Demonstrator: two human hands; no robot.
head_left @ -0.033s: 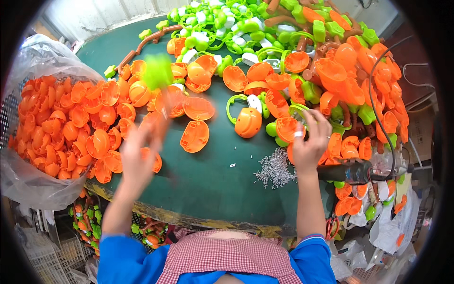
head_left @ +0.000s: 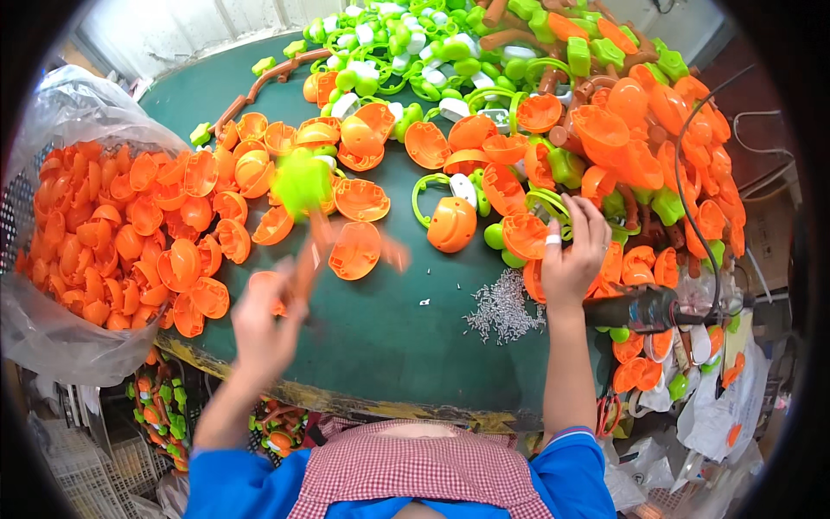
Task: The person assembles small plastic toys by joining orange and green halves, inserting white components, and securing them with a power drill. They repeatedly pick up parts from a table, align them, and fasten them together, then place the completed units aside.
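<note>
My left hand [head_left: 268, 324] is closed around a brown branch-shaped plastic stick [head_left: 304, 270] with a bright green knob [head_left: 303, 183] at its far end; both are smeared by motion. Behind the stick lie loose orange half shells, one of them an oval shell [head_left: 355, 251]. On the right, my right hand [head_left: 577, 251], its thumb wrapped in a white band, curls its fingers over a green ring [head_left: 548, 208] beside an orange shell [head_left: 524, 236]. The fingers partly hide that grip. An orange dome piece [head_left: 452, 225] with a green hoop lies between my hands.
A clear plastic bag [head_left: 82, 350] full of orange shells stands at the left. Small silver screws [head_left: 504, 310] are heaped near a black power screwdriver [head_left: 635, 310] with a cable. Green and white parts [head_left: 398, 52] pile up at the back of the green table [head_left: 380, 346].
My left hand has moved right and slightly nearer to me, and the green knob has swung right and down with the stick. My right hand has shifted only slightly.
</note>
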